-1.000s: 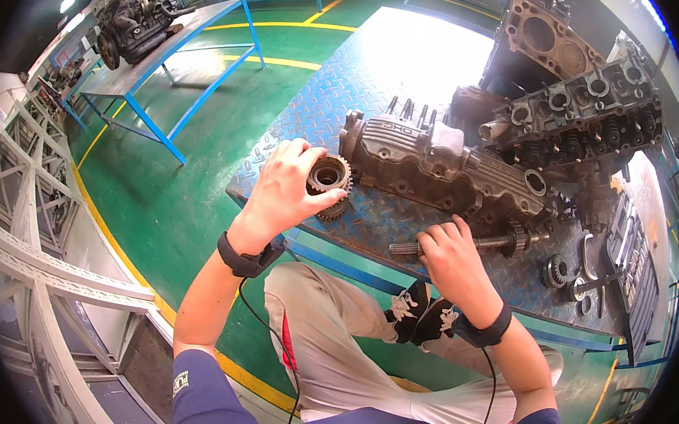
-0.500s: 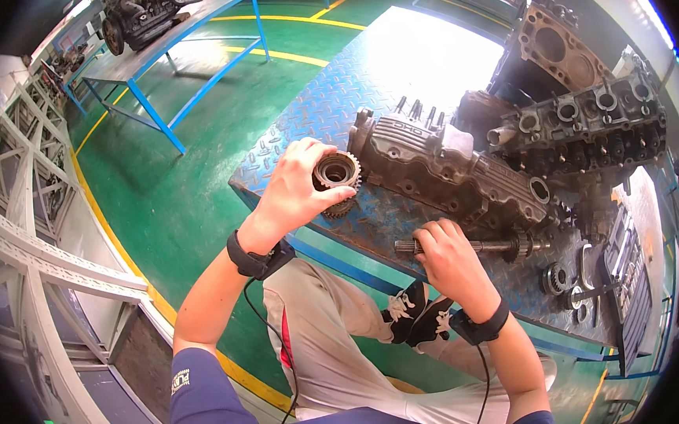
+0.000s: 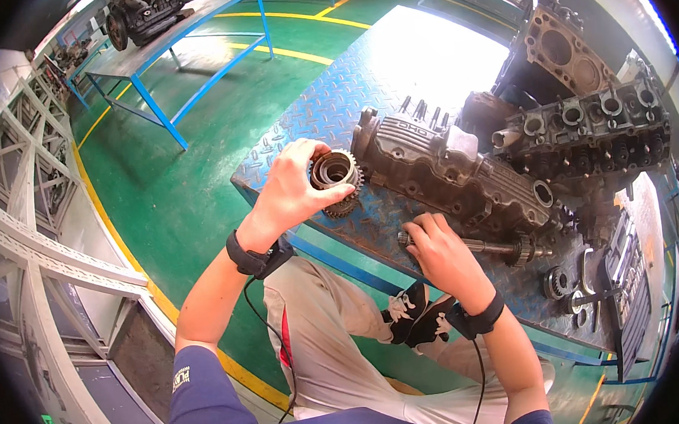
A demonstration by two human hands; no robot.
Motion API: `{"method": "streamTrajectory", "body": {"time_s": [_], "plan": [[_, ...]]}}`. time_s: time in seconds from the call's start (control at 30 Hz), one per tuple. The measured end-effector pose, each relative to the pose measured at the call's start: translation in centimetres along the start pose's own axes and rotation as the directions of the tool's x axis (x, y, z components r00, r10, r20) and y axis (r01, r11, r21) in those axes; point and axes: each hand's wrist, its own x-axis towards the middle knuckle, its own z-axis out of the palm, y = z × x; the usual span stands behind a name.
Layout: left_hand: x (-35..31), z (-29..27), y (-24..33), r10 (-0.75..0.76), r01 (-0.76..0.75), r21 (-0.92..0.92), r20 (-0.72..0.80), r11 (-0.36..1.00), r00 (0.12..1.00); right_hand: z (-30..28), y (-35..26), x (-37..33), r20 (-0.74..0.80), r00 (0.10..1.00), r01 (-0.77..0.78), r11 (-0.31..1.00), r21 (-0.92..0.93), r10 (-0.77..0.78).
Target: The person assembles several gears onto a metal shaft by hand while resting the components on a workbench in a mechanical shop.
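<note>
My left hand (image 3: 290,185) is closed round a ring-shaped toothed gear (image 3: 358,177), thumb on its near rim and fingers on the far side. A thin ring shows at the gear's round opening. Another toothed gear (image 3: 344,207) sits just below it by the bench's left edge. To the right, my right hand (image 3: 447,258) curls over the splined left end of a metal gear shaft (image 3: 479,245). The shaft lies along the near side of the bench, with a small gear (image 3: 522,251) toward its right end. My palm hides part of the shaft.
Behind my hands lies a ribbed engine cover (image 3: 446,165) on the blue tread-plate bench (image 3: 309,108). A cylinder head (image 3: 585,128) and an engine block (image 3: 568,50) stand at the right. Loose gears (image 3: 557,282) and a tool tray (image 3: 629,294) lie at the near right.
My right hand has slid slightly left and up along the shaft, covering more of its left end. The thin ring at the left hand's gear shows more clearly. The view has shifted slightly.
</note>
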Motion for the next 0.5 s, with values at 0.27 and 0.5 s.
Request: {"method": "streamTrajectory", "body": {"time_s": [0.27,0.5], "plan": [[1.2,0.1,0.7,0.210,-0.214,0.182,0.042,0.960,0.977,1.1,-0.1,1.3,-0.040,0.999,0.034,0.999,0.007,-0.034],[1.7,-0.5,1.4,0.213,-0.239,0.227,0.133,0.944,0.968,1.9,-0.6,2.1,-0.063,0.996,0.070,0.997,0.017,-0.069]]}}
